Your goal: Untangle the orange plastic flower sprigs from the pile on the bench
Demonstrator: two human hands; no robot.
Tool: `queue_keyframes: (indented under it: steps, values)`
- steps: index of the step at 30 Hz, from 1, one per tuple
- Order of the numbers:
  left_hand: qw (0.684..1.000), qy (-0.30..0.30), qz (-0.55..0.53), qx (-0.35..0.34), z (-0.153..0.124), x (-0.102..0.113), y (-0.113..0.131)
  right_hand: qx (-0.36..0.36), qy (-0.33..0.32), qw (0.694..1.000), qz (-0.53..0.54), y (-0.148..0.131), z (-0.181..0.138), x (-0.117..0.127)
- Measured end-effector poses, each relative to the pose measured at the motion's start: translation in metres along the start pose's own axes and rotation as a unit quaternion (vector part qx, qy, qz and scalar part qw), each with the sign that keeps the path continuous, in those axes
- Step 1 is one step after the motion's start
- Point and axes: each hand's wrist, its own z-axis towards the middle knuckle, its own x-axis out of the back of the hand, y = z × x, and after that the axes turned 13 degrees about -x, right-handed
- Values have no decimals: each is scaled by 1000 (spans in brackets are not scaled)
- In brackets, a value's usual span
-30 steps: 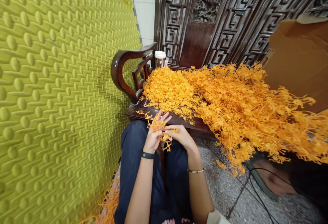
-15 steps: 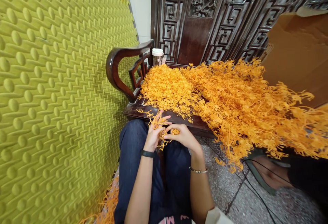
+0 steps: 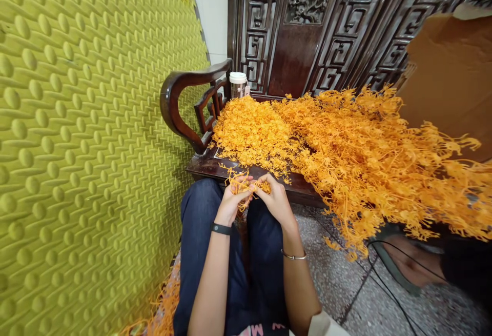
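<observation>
Above my knees, my left hand (image 3: 231,201) is closed around several thin, branching orange plastic pieces (image 3: 234,178), with strands sticking out past the fingers. My right hand (image 3: 274,200) pinches at the orange pieces close beside the left fingers. Just which piece lies between the right fingertips is partly hidden. Beyond my hands, a low heap of small orange flower-like pieces (image 3: 251,128) covers the left end of a dark wooden bench (image 3: 209,166). A larger pile of longer-stemmed orange pieces (image 3: 357,151) spreads to the right and hangs over the bench's front edge.
A white-lidded cup (image 3: 238,84) stands behind the heap, near the curved wooden armrest (image 3: 169,102). Brown cardboard (image 3: 449,79) leans at the right. A yellow-green textured panel (image 3: 92,146) rises on the left. Black cables (image 3: 388,290) and another person's foot (image 3: 411,261) are at lower right.
My right hand has come up and its fingers have met the left hand's. The left fingers, spread before, have curled in around the orange pieces.
</observation>
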Motion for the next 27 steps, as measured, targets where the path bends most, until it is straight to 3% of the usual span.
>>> queue_keyframes:
  steps: [8, 14, 18, 20, 24, 27]
  values:
    - [998, -8, 57, 21, 3, 5, -10, 25, 33, 999, -32, 7, 3, -1]
    - [993, -80, 82, 32, 2, 1, -9, 25, 49, 997, 50, 11, 5, 0]
    - [995, -66, 55, 42, 1, -6, -6, 5, 109, 989, 96, 8, 6, -4]
    - [995, -72, 45, 54, 0, -8, -5, -14, 192, 973, 129, 9, 7, -1]
    - [990, -123, 42, 63, -4, -4, -5, -34, 385, 890, 244, 23, 10, 27]
    - [996, -81, 22, 27, -2, -2, -6, -43, 366, 878, 304, 32, 9, 51]
